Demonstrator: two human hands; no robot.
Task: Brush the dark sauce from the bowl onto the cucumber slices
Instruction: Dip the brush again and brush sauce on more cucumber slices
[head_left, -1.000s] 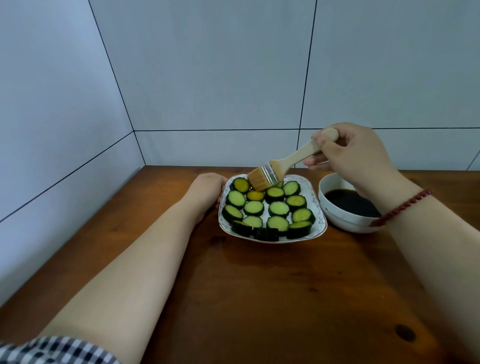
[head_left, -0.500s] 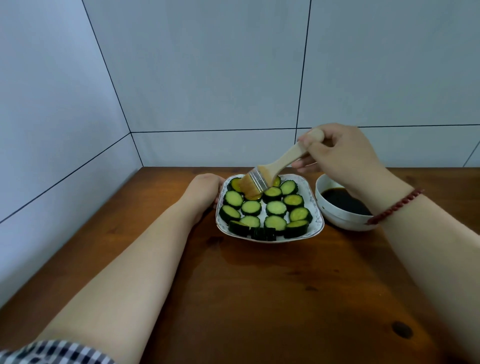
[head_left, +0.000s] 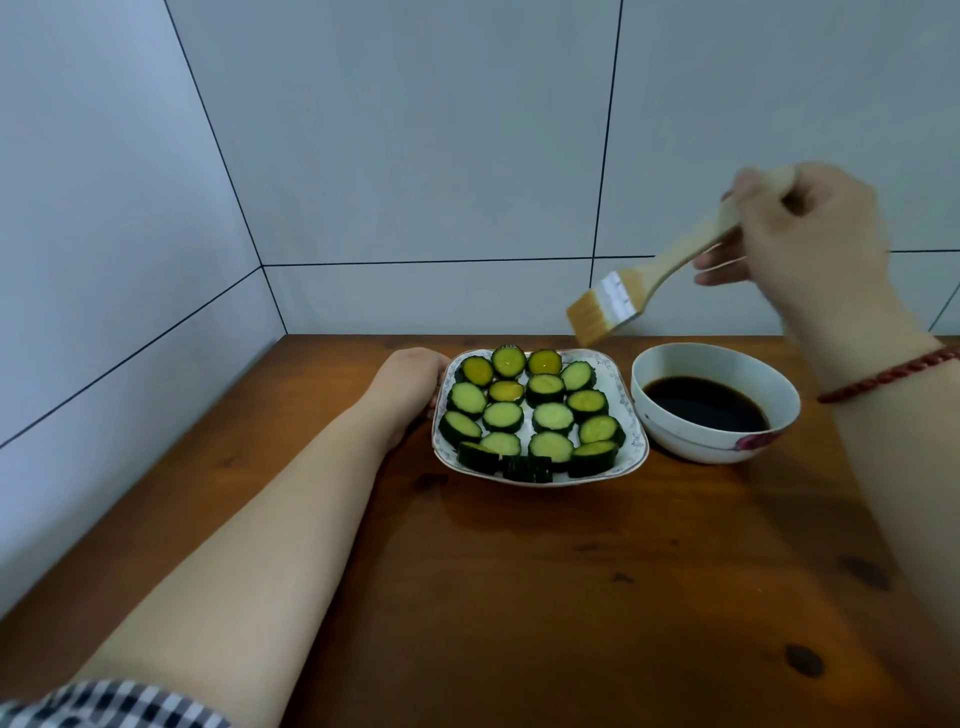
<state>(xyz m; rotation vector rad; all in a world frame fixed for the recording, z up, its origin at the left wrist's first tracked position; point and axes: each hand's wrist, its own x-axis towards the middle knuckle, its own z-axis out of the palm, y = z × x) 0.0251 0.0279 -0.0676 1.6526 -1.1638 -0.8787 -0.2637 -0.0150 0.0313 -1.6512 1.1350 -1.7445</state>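
Note:
Several cucumber slices (head_left: 540, 410) lie in rows on a white patterned plate (head_left: 631, 421); a few at the back left look yellow-brown with sauce. To the plate's right stands a white bowl (head_left: 727, 447) of dark sauce (head_left: 706, 410). My right hand (head_left: 810, 244) grips the wooden handle of a pastry brush (head_left: 602, 306), held in the air above the gap between plate and bowl, bristles pointing down-left. My left hand (head_left: 410, 384) holds the plate's left edge, its fingers curled at the rim.
The plate and bowl sit near the back of a brown wooden table (head_left: 571, 597). White tiled walls (head_left: 415, 156) close in behind and on the left. A red bracelet (head_left: 893, 374) circles my right wrist.
The brush has lifted off the back-left cucumber slices and swung up and to the right, toward the sauce bowl. My left hand stays on the plate.

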